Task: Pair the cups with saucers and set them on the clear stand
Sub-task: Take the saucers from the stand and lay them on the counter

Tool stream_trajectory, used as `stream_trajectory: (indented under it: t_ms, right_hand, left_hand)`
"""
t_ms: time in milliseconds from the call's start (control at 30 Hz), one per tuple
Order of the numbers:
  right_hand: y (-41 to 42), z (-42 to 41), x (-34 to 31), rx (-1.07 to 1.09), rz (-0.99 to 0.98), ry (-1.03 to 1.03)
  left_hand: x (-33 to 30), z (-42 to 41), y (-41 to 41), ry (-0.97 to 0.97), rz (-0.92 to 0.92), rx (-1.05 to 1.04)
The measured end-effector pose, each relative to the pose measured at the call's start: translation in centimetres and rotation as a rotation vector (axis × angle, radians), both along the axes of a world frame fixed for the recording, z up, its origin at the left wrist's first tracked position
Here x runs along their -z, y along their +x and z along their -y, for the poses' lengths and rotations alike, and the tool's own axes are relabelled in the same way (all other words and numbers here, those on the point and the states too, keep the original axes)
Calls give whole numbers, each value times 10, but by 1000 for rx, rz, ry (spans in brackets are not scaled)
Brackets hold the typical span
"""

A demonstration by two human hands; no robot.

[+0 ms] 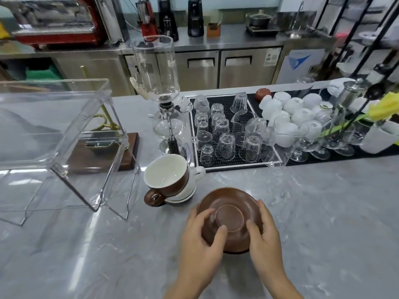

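A brown saucer point(228, 203) lies upside down on the grey marble counter, its foot ring facing up. My left hand point(201, 238) grips its left edge and my right hand point(266, 238) grips its right edge. Just beyond it to the left, a brown cup point(166, 178) with a white inside sits nested on a white cup point(192, 180), and both rest on a dark-rimmed saucer point(183, 198). The clear stand point(64, 137) is at the left of the counter, an acrylic box with angled walls.
A glass siphon brewer point(159, 83) stands behind the cups. A black mat point(228, 130) holds several upturned glasses. White cups point(289, 108) and stemmed glasses point(302, 143) crowd the right. A wooden base with brass dripper point(127, 147) sits behind the stand.
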State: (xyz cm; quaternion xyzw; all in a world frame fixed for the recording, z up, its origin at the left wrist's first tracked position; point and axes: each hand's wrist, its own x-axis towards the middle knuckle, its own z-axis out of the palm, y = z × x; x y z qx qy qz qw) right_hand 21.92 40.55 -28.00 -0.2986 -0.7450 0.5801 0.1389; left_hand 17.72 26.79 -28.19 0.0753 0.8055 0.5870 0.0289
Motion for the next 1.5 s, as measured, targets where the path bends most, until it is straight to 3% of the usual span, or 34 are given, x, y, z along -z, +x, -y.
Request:
stream_trajectory:
  t_ms: [800, 1500]
  right_hand:
    - [-77, -73, 29, -85, -39, 35]
    - [-86, -78, 36, -76, -59, 107]
  left_hand:
    - [21, -57, -49, -111, -22, 16]
    - [50, -46, -59, -222, -28, 59]
